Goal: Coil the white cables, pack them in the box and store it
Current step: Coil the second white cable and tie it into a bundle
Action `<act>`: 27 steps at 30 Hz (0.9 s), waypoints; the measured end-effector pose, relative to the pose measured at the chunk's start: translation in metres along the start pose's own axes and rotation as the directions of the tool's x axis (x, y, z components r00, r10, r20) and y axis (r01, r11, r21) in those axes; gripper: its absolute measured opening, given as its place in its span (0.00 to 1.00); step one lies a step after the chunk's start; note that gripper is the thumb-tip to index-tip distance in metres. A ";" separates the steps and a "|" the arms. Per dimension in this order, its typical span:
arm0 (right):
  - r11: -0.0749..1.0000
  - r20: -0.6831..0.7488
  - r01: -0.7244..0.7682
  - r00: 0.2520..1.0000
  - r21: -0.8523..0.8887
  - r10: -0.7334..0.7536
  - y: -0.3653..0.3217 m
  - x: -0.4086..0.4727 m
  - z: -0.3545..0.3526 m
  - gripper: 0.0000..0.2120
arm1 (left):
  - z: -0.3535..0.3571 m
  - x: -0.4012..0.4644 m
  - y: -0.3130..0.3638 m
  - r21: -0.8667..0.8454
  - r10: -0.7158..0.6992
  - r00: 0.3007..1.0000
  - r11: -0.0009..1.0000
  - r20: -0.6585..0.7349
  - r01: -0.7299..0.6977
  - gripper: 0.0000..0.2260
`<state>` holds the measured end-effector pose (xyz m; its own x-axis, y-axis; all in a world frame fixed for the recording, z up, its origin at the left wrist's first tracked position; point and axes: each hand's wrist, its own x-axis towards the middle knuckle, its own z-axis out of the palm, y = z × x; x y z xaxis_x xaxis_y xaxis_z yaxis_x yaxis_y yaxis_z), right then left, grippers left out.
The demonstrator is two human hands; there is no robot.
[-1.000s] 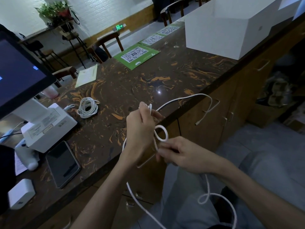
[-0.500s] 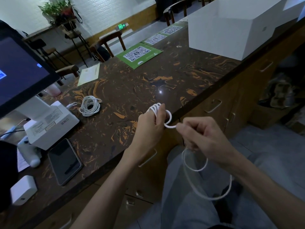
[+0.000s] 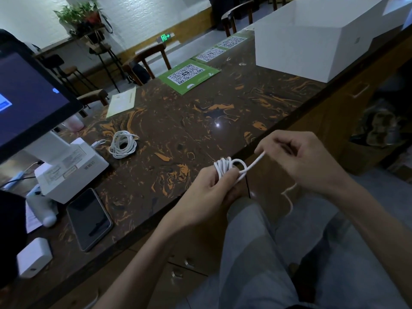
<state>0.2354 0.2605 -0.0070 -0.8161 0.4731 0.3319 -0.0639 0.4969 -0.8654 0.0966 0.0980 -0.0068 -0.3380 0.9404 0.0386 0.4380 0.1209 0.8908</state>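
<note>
The white cable (image 3: 225,167) is wound in several loops gripped by the left hand (image 3: 207,192), just off the near edge of the counter (image 3: 200,121). The right hand (image 3: 296,157) pinches the free run of the same cable, which stretches taut from the bundle; a short tail hangs blurred below that hand. A second cable (image 3: 122,144), already coiled, lies on the counter near the receipt printer (image 3: 71,168). The white box (image 3: 316,43) stands at the far right of the counter, well apart from both cables. Judged status: one coil complete, the second nearly wound. Remaining: finish the tail, pack both coils, store the box.
</note>
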 end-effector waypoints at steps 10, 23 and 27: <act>0.947 0.086 0.120 0.991 -0.299 -0.098 -0.013 -0.015 0.003 0.03 | -0.004 0.013 0.005 0.345 0.062 0.994 0.938 -0.094 -0.026 0.11; 0.990 0.123 0.014 0.992 -0.140 0.003 0.020 0.015 -0.005 0.09 | 0.029 0.005 0.015 0.143 -0.019 0.933 0.989 0.360 -0.035 0.21; 0.999 0.124 -0.020 0.992 0.030 0.017 0.041 0.006 0.022 0.14 | 0.020 0.007 0.020 -0.351 -0.019 0.921 0.921 0.388 0.167 0.22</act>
<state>0.2149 0.2680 -0.0490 -0.8819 0.3875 0.2685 -0.0647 0.4647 -0.8831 0.1194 0.1132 0.0021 0.0035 0.9876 -0.1569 0.0548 0.1565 0.9862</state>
